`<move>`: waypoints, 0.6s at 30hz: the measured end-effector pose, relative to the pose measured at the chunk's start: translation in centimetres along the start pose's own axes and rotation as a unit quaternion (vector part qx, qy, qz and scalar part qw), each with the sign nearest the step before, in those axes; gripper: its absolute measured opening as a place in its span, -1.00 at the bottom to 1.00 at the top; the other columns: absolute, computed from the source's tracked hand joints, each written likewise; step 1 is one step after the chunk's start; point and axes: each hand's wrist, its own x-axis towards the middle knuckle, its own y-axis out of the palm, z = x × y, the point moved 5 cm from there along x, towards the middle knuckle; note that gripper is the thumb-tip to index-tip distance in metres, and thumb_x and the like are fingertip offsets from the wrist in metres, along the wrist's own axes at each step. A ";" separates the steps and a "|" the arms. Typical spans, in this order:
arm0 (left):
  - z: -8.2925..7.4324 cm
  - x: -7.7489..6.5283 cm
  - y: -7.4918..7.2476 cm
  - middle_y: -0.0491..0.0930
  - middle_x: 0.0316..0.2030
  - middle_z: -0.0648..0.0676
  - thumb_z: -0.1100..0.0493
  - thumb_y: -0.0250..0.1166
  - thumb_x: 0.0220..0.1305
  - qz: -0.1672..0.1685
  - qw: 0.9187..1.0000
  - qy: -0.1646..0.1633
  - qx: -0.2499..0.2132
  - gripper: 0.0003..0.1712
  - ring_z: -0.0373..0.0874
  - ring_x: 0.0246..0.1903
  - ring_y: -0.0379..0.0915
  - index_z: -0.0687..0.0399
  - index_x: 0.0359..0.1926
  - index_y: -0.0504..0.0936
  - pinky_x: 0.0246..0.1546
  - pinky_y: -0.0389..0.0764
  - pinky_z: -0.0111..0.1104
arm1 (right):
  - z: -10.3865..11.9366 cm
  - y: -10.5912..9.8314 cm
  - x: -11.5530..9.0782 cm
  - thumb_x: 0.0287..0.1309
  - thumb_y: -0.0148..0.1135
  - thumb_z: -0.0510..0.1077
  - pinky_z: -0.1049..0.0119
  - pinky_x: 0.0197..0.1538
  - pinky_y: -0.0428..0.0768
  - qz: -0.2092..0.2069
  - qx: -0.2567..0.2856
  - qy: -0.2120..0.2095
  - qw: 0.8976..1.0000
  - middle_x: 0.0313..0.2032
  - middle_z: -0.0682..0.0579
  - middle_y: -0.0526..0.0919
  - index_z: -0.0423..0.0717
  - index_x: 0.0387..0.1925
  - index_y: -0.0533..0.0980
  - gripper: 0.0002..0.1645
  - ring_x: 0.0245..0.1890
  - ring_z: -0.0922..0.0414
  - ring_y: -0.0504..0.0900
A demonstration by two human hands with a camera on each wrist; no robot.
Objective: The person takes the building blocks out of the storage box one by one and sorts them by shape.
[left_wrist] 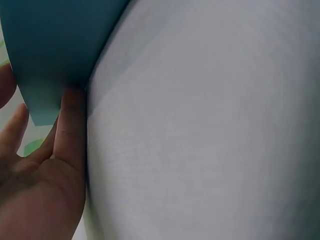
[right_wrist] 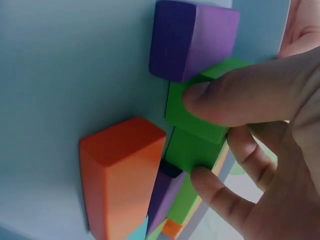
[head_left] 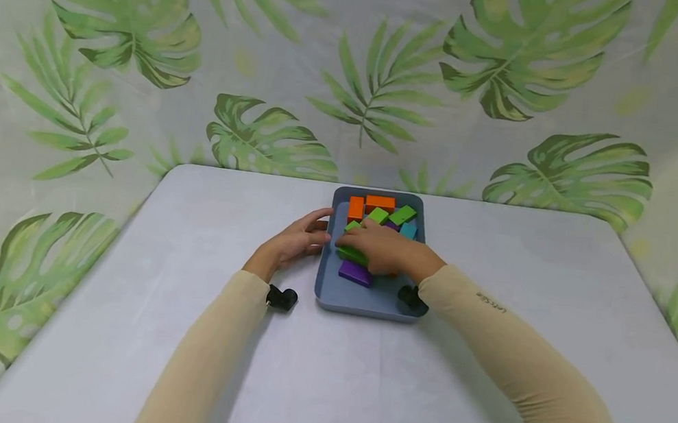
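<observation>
A grey-blue tray (head_left: 366, 304) holds several coloured blocks. My right hand (head_left: 387, 248) is inside it, gripping a green block (right_wrist: 197, 112) with the thumb across its near face and fingers at its far side. A second green block (right_wrist: 192, 152) lies right by it, close to another fingertip. Beside the gripped block is a purple block (head_left: 355, 273), and an orange block (right_wrist: 122, 175) stands on the tray floor, mostly hidden by my hand in the head view. My left hand (head_left: 295, 240) rests at the tray's left wall, fingers extended against its outside.
Toward the tray's back lie two orange blocks (head_left: 380, 204), more green blocks (head_left: 403, 215), a teal block (head_left: 408, 230) and a partly covered purple block (head_left: 392, 226). The tray stands on a white-covered table (head_left: 189, 223) before a leaf-patterned cloth (head_left: 385, 71).
</observation>
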 end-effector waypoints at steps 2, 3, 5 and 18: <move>0.2 0.1 0.0 0.12 0.35 0.10 0.31 0.09 0.27 -0.001 1.000 0.002 -0.002 -0.27 -0.01 0.27 0.20 -0.28 0.37 0.08 0.31 0.24 -0.12 | 0.1 0.0 -0.1 0.00 0.20 -0.34 0.13 0.08 0.51 -0.010 -0.001 -0.009 1.000 0.27 0.15 0.33 0.24 0.28 0.25 -0.19 0.06 0.06 0.25; 0.3 0.2 0.1 0.12 0.35 0.10 0.31 0.09 0.27 0.000 1.000 0.003 -0.002 -0.27 -0.01 0.27 0.20 -0.28 0.37 0.08 0.30 0.24 -0.12 | 0.1 0.0 -0.1 -0.01 0.20 -0.34 0.14 0.08 0.51 -0.014 0.005 -0.011 1.000 0.24 0.14 0.36 0.22 0.28 0.26 -0.20 0.05 0.06 0.27; 0.4 0.2 -0.1 0.13 0.35 0.10 0.30 0.10 0.26 -0.001 1.000 0.004 -0.002 -0.27 -0.02 0.27 0.20 -0.28 0.37 0.09 0.30 0.25 -0.13 | 0.1 -0.2 0.0 -0.01 0.22 -0.31 0.15 0.11 0.49 -0.026 0.021 -0.017 0.999 0.22 0.11 0.38 0.14 0.27 0.26 -0.22 0.04 0.07 0.30; 0.5 0.4 -0.7 0.13 0.35 0.09 0.32 0.10 0.26 0.026 0.999 0.019 -0.011 -0.24 -0.02 0.29 0.18 -0.27 0.39 0.06 0.31 0.24 -0.15 | -0.8 -3.0 -1.2 -0.05 0.31 -0.07 0.25 -0.07 0.48 -0.119 0.167 -0.047 0.978 0.14 0.00 0.29 0.11 0.29 0.22 -0.18 -0.11 0.10 0.38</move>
